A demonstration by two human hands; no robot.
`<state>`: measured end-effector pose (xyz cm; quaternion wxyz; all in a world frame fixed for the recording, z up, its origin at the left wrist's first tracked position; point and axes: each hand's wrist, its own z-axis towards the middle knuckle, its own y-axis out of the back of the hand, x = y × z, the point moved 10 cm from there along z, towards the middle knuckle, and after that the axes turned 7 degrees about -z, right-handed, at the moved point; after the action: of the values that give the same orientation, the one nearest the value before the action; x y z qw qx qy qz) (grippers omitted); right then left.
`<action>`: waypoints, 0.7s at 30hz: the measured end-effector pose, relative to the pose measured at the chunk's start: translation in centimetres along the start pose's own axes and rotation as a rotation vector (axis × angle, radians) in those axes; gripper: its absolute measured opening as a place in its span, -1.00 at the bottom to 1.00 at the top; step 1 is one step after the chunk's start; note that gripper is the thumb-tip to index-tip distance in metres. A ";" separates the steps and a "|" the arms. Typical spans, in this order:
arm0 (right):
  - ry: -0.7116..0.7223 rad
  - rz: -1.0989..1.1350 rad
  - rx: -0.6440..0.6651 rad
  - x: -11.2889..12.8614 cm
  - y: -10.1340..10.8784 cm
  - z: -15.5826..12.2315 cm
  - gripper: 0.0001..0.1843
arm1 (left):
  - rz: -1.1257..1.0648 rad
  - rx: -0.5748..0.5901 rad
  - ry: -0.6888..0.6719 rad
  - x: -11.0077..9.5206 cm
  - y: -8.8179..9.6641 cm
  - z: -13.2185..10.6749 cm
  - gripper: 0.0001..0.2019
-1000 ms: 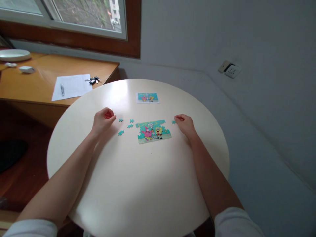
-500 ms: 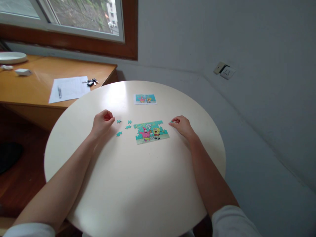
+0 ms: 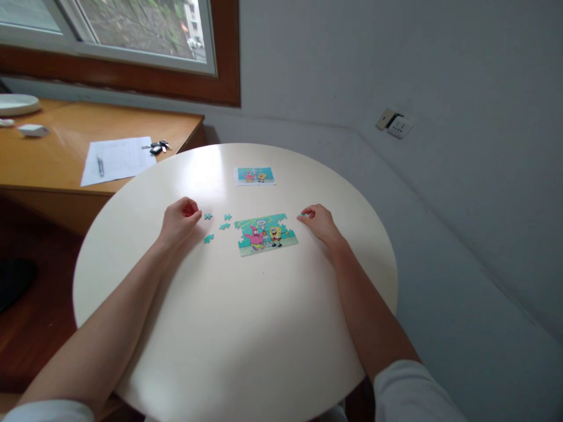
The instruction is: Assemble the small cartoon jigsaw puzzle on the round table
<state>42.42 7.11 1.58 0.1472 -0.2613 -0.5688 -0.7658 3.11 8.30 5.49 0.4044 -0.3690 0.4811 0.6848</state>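
A partly joined cartoon jigsaw puzzle (image 3: 266, 235) lies mid-table, with gaps along its left and right edges. Just right of it, my right hand (image 3: 319, 221) pinches a small teal puzzle piece (image 3: 301, 217) between thumb and fingers. My left hand (image 3: 179, 218) rests on the table to the left, its fingers curled and thumb against the fingertips; whether anything is in them is hidden. Several loose teal pieces lie between that hand and the puzzle, among them one piece (image 3: 208, 239) nearer to me and another (image 3: 227, 217) farther off.
A small reference picture (image 3: 255, 176) lies farther back on the round white table (image 3: 246, 328). A wooden desk (image 3: 57, 158) adjoins at the back left, bearing a paper sheet (image 3: 116, 158), a pen and keys (image 3: 157, 147). The wall (image 3: 461, 146) rises behind and to the right.
The whole view has shifted slightly, so everything appears a little farther left. Both hands keep nearly the same pose, the right one still pinching its puzzle piece.
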 end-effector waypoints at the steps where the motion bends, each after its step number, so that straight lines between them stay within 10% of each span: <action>1: 0.003 0.010 0.003 0.0 -0.1 0.0 -0.88 | -0.001 0.000 0.005 0.0 0.0 0.0 -0.91; 21: -0.032 0.279 -0.084 0.4 0.3 -0.5 -0.89 | 0.027 0.011 0.000 0.1 -0.2 0.0 -0.92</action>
<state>42.12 6.58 1.95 0.2323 -0.3560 -0.4967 -0.7567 3.27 8.36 5.29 0.3971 -0.3603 0.4900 0.6873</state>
